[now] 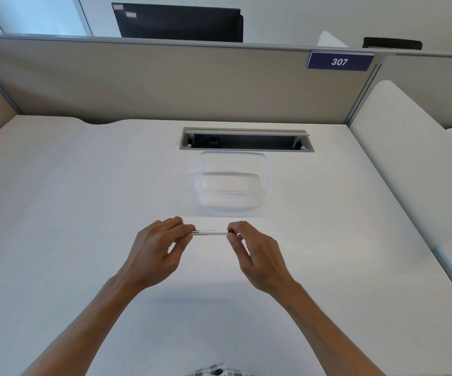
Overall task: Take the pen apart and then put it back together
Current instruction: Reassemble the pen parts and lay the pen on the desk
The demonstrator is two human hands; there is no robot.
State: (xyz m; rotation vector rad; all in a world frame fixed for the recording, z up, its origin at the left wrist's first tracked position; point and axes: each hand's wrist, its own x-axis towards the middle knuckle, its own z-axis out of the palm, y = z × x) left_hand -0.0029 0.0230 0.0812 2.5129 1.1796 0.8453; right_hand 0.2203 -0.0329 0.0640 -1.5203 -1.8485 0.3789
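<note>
White slim plastic pen (210, 232) level above white desk (83, 213), whole as far as I see. Left hand (157, 251) and right hand (254, 253) pinch opposite ends. I judge: counter-twist, keep over clear plastic tub (233, 180).

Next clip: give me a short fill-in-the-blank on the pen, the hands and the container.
1. The pen is held at its two ends by ____ hands.
2. The clear plastic container sits between the pen and the cable ____ in the desk.
3. The blue sign on the partition reads ____.

Missing words: both; slot; 307
</note>
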